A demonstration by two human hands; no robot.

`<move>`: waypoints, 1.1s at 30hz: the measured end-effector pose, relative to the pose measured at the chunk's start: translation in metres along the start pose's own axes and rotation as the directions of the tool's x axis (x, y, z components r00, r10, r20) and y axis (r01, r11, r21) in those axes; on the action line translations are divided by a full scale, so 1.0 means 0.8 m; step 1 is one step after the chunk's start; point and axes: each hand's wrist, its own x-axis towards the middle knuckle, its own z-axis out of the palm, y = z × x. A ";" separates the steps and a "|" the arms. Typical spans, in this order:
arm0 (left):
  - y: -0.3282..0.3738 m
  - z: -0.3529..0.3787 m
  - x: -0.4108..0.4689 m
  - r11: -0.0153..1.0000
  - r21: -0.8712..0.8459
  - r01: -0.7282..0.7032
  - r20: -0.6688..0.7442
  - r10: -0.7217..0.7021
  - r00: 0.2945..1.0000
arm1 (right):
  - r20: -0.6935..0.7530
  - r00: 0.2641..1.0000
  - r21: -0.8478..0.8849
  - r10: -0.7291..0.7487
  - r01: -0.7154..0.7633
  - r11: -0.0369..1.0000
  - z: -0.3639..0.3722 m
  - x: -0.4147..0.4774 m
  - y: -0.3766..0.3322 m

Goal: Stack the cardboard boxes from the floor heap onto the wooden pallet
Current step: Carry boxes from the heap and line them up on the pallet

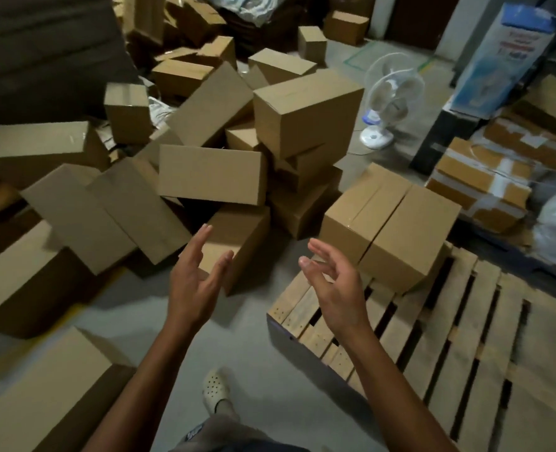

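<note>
Both hands are held out in front of the person, palms turned toward each other, and neither holds anything. The left hand (193, 282) has its fingers (199, 242) straight and released, the thumb apart from them. The right hand (335, 288) is released as well, its fingers (321, 249) spread and only slightly bent.

The heap of cardboard boxes (211, 141) covers the floor (263, 370) ahead and to the left, with the boxes lying at every angle, some tipped against one another. One small box (242, 234) lies at the near edge of the heap, just behind the left hand in this view (no finger is curled round it).

The wooden pallet (297, 305) lies on the floor at the right, slats bare over most of its surface. Two boxes (384, 223) stand side by side on its far corner, touching each other along one long side, just beyond the right hand.

Behind the pallet, a white fan (390, 99) stands on the floor. To its right, a tall blue and white carton (505, 53) leans, and below it there are flat taped parcels (485, 181). Between the forearms, at the bottom, a pale perforated shoe (216, 389) rests on the floor. A long box (41, 386) lies at the lower left, close to the left forearm.
</note>
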 end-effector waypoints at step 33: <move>-0.309 0.062 0.648 0.371 -0.642 0.671 0.172 -0.784 0.597 | 0.030 0.967 -0.179 0.254 -0.245 0.953 0.273 0.709 0.039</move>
